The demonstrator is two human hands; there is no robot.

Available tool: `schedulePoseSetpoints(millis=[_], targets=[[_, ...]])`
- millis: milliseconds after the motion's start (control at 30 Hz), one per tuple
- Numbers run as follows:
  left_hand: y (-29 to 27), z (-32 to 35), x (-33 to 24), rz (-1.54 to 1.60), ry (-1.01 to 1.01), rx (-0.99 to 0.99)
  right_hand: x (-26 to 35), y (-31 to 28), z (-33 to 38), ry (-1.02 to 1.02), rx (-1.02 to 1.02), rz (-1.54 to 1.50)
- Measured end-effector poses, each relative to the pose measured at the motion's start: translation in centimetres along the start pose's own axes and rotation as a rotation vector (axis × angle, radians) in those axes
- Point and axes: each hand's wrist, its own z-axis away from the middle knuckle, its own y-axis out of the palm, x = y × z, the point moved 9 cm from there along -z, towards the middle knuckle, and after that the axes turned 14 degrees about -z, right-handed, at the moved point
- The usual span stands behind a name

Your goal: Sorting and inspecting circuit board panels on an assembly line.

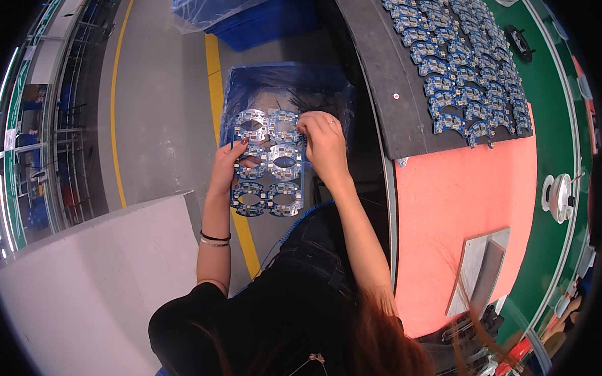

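A blue circuit board panel (269,162), made of several joined boards with oval openings, is held up in front of me over a blue plastic bin (235,79). My left hand (228,160) grips its left edge, thumb on top. At the upper right corner of the panel, my right hand (324,137) has its fingers pinched together against the edge. Whether a small strip sits between those fingertips is too small to tell. Dark thin scraps (317,99) lie inside the bin, partly hidden by the panel and my right hand.
To my right, a workbench carries a black mat (384,78) with rows of separate curved blue boards (471,68). A salmon-coloured mat (440,199) holds a metal fixture (478,270). Another blue bin (267,21) stands farther ahead. A white panel (99,274) is at my left.
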Motion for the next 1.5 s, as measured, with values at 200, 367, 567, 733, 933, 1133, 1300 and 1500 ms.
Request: schedulePoseSetpoints(millis=[200,367,567,733,933,1133,1300,1500], targets=[[-0.5,-0.5,0.5,0.012,0.015,-0.024,0.7,-1.1,0.0,-0.006,-0.094,-0.091],[-0.4,-0.4,0.2,0.083,-0.008,-0.048,2.1,-1.7,0.2,-0.031,-0.011,-0.103],[-0.9,-0.8,0.9,0.183,-0.052,-0.047,2.9,-1.4,0.4,0.096,0.141,-0.150],[-0.5,-0.7,0.5,0.249,-0.039,0.003,2.3,-1.2,0.8,0.040,0.142,-0.188],[-0.4,-0.7,0.2,0.222,-0.029,-0.044,3.0,-0.8,0.9,-0.019,0.063,-0.138],[-0.3,-0.8,0.3,0.188,-0.017,0.015,2.5,-0.9,1.0,0.058,0.049,-0.205],[-0.6,-0.7,0.1,0.268,-0.029,-0.049,3.4,-0.8,1.1,0.003,0.112,-0.197],[-0.6,-1.0,0.7,0.208,-0.042,-0.044,3.2,-0.6,0.9,-0.004,0.062,-0.154]])
